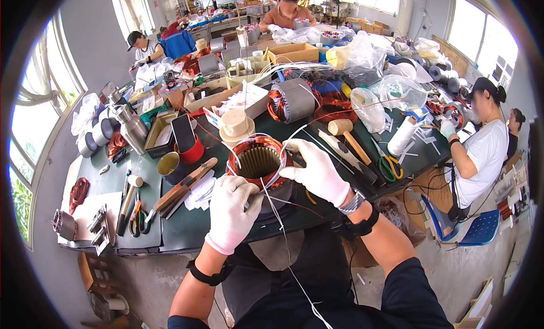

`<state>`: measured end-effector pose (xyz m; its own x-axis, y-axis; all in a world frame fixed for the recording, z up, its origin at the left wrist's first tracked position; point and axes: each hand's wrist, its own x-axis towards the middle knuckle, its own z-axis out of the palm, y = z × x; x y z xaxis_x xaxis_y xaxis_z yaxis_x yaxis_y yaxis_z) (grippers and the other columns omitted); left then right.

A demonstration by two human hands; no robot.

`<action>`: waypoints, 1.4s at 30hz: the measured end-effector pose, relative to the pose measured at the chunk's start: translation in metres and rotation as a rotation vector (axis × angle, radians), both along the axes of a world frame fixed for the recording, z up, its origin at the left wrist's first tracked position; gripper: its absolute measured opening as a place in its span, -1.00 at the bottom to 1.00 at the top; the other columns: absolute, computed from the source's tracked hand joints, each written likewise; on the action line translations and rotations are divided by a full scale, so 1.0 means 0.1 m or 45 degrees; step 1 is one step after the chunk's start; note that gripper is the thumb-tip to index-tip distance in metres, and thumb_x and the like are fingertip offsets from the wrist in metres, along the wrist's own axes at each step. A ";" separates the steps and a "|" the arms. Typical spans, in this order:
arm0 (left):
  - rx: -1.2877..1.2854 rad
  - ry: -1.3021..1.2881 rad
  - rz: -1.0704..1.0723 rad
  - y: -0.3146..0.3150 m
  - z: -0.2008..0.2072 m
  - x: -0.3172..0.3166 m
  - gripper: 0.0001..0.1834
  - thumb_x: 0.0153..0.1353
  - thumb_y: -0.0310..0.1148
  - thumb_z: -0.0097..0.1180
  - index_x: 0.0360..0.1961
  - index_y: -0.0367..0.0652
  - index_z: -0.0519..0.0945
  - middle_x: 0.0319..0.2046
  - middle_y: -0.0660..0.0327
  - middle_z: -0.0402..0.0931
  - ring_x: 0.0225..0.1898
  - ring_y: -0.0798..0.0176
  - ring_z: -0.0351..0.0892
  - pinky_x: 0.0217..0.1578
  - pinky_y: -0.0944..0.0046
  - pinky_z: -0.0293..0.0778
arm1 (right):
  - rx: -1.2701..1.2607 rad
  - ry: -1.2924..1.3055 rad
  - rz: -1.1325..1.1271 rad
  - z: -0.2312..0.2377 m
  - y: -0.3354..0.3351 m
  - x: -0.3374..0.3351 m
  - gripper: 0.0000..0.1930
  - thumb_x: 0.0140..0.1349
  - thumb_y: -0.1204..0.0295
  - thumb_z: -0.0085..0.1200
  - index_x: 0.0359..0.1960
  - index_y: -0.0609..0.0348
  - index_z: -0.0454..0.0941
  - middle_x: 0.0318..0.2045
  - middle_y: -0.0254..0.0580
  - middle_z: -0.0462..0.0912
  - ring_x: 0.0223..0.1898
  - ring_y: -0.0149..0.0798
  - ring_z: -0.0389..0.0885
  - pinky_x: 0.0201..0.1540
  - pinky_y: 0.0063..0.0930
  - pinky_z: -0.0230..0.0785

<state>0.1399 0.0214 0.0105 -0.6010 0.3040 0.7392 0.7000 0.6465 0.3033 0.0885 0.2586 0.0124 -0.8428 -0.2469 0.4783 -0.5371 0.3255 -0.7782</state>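
Observation:
A motor stator stands upright at the table's near edge, its red-brown copper windings bulging round the slotted bore. White lacing cord runs round the winding and hangs from its front over my lap. My left hand, in a white glove, is at the stator's near left side. Its fingers are curled together, and what they pinch is hidden. My right hand, also gloved, grips the winding's right rim between thumb and fingers. Beside its fingertips a white sleeve sticks up, with a thin red wire leading from it.
Left lie a mallet, scissors and a phone on a red holder. Right are a wooden-handled hammer, green-orange scissors and a white thread spool. Another stator lies behind. Co-workers sit around the table.

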 end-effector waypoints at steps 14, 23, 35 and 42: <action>-0.032 -0.002 0.003 -0.05 0.02 -0.01 -0.76 -0.13 -0.64 0.39 -0.41 -0.15 0.64 -0.27 0.15 0.58 -0.13 -0.04 0.60 -0.07 0.03 0.52 | 0.234 0.150 -0.049 0.09 0.02 0.08 -0.59 0.20 0.35 0.37 0.05 0.21 0.58 -0.02 0.00 0.69 0.07 0.09 0.61 0.23 -0.12 0.42; -0.068 -0.018 -0.045 -0.14 0.03 -0.04 -0.76 -0.07 -0.57 0.42 -0.35 -0.13 0.66 -0.22 0.14 0.59 -0.06 -0.06 0.61 0.00 0.03 0.54 | 0.312 0.190 -0.113 0.03 -0.02 0.07 -0.54 0.20 0.25 0.40 0.04 0.24 0.61 0.07 0.04 0.69 0.14 0.11 0.61 0.24 -0.10 0.45; -0.067 0.195 -0.138 -0.04 0.05 -0.14 -0.72 -0.10 -0.56 0.44 -0.29 -0.16 0.68 -0.21 0.16 0.63 -0.12 -0.03 0.65 0.07 -0.07 0.53 | 0.306 0.213 -0.125 0.01 -0.01 0.07 -0.52 0.20 0.23 0.40 0.07 0.25 0.60 0.09 0.06 0.68 0.14 0.12 0.62 0.24 -0.09 0.46; 0.007 0.080 -0.327 -0.06 -0.01 -0.25 -0.78 -0.06 -0.61 0.38 -0.35 -0.20 0.67 -0.16 0.11 0.68 -0.09 -0.04 0.67 0.21 -0.09 0.50 | 0.306 0.189 -0.070 0.03 0.04 0.06 -0.55 0.22 0.26 0.39 0.06 0.22 0.60 0.08 0.03 0.68 0.13 0.11 0.62 0.21 -0.11 0.48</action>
